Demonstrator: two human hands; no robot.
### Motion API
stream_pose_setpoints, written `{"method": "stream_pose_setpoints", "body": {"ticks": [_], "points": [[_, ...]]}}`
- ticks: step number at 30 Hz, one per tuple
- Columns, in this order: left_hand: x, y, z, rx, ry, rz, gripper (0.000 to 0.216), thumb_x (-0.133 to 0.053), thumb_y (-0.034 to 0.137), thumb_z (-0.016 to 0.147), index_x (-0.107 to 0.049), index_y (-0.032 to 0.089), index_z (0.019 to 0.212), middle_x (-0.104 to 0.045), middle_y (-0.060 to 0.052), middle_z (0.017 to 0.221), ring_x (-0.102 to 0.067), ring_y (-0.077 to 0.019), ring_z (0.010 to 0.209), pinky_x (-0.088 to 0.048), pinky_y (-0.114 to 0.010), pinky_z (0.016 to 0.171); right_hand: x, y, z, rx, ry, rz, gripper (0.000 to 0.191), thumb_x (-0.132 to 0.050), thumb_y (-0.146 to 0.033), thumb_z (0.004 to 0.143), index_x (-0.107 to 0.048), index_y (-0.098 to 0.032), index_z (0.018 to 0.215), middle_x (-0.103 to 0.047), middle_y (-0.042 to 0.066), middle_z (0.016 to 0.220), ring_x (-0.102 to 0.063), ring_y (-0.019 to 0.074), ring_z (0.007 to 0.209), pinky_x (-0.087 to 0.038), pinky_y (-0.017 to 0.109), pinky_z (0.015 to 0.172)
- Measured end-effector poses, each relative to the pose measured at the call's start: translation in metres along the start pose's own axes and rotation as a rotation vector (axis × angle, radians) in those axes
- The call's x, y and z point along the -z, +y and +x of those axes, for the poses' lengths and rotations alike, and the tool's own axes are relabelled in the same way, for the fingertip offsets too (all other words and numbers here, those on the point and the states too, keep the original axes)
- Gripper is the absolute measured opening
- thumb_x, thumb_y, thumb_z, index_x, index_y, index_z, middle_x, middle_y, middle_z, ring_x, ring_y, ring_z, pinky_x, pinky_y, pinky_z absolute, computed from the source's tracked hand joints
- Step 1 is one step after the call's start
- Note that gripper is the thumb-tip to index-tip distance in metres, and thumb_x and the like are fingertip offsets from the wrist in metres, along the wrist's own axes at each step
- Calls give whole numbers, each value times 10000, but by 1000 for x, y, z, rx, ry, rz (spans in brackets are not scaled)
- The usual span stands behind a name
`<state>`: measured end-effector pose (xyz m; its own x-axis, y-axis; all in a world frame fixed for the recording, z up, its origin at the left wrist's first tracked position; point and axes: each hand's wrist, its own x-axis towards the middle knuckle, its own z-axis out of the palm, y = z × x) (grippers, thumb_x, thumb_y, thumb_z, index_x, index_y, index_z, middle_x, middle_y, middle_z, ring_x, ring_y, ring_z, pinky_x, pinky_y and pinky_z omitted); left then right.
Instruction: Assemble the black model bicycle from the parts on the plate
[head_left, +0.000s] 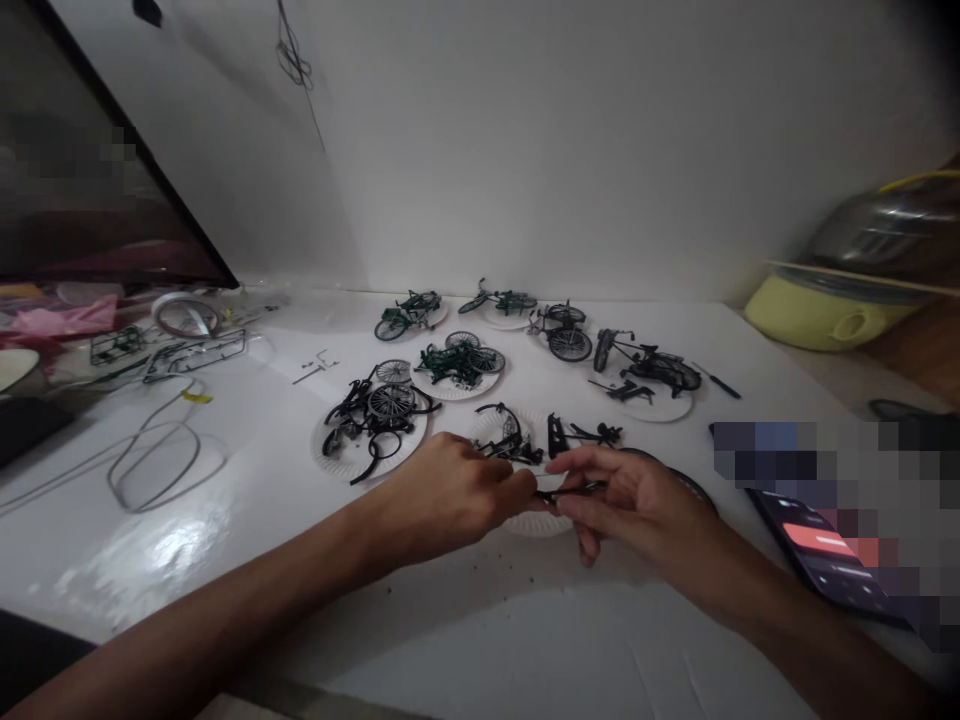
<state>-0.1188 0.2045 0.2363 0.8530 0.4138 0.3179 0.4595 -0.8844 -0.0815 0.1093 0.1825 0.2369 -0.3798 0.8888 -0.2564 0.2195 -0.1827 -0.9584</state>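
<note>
My left hand (450,492) and my right hand (634,500) meet above a white paper plate (536,524) near the table's front. Both pinch a small thin black model part (564,491) between their fingertips. Just beyond my hands lie loose black bicycle parts (511,438) on that plate. A plate with black wheels and frame pieces (373,412) sits to the left of my left hand.
Several more paper plates hold small model bicycles (459,362) farther back, up to the white wall. A phone (821,548) lies at the right, a yellow pot (825,310) behind it. Cables (154,462), plastic sprues (196,352) and a dark screen (90,170) are on the left.
</note>
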Motion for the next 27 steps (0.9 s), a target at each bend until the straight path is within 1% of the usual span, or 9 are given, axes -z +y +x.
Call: {"method": "stream_pose_setpoints", "body": {"ticks": [3, 9, 13, 15, 17, 19, 21, 24, 27], "points": [[-1, -3, 0, -15, -5, -51, 335, -371, 312, 1071, -552, 161, 832, -577, 22, 629, -473, -112, 496, -327, -274, 508, 0, -1, -1, -39, -37, 46, 328, -687, -362, 877, -588, -183, 1133, -656, -42, 590, -633, 127, 572, -492, 268, 631], [-3, 0, 0, 20, 30, -47, 331, -369, 318, 1073, -562, 160, 856, -570, 25, 638, -458, -119, 511, -325, -288, 520, -4, -3, -5, -77, 31, 180, 479, -730, -358, 848, -493, -179, 1224, -638, -59, 611, -601, 115, 556, -507, 265, 601], [0, -4, 0, 48, 66, -122, 319, -390, 306, 1071, -575, 157, 859, -583, 36, 648, -458, -101, 507, -306, -270, 512, -2, -3, -3, -29, 55, 136, 417, -691, -401, 878, -487, -191, 1175, -657, -41, 637, -611, 121, 557, -514, 274, 607], [3, -14, -1, 58, 81, -98, 336, -397, 298, 1069, -571, 149, 824, -558, 42, 614, -432, -88, 482, -284, -261, 499, 1, 0, 0, 50, 121, 54, 352, -645, -434, 906, -502, -206, 1133, -685, -18, 686, -617, 127, 572, -515, 279, 610], [6, -27, -4, 62, 94, -26, 368, -398, 301, 1067, -556, 145, 773, -510, 49, 572, -396, -82, 462, -267, -256, 489, 5, 4, 3, 158, 229, -69, 295, -625, -441, 915, -526, -221, 1085, -716, 8, 759, -630, 137, 604, -518, 285, 613], [7, -39, -6, 75, 99, 37, 390, -404, 301, 1062, -535, 144, 730, -466, 55, 548, -357, -76, 443, -244, -255, 474, 8, 10, 6, 238, 333, -228, 244, -634, -423, 908, -560, -233, 1041, -736, 28, 821, -665, 164, 678, -528, 298, 634], [6, -47, -8, 93, 95, 67, 400, -418, 303, 1055, -516, 147, 700, -444, 58, 538, -334, -73, 434, -230, -257, 466, 8, 15, 8, 300, 379, -425, 174, -649, -382, 901, -607, -244, 999, -744, 35, 867, -693, 192, 773, -537, 317, 679], [4, -49, -9, 101, 72, 75, 402, -428, 297, 1047, -511, 149, 683, -443, 53, 530, -341, -78, 438, -231, -261, 466, 2, 23, 11, 470, 306, -700, 61, -618, -268, 927, -656, -254, 971, -734, 24, 952, -688, 193, 863, -533, 339, 762], [1, -46, -8, 104, 46, 74, 405, -425, 290, 1045, -524, 148, 680, -454, 47, 519, -350, -82, 437, -223, -268, 462, -7, 28, 11, 699, 185, -829, 121, -562, -161, 951, -657, -221, 994, -711, 36, 966, -658, 185, 922, -521, 339, 809]]}}
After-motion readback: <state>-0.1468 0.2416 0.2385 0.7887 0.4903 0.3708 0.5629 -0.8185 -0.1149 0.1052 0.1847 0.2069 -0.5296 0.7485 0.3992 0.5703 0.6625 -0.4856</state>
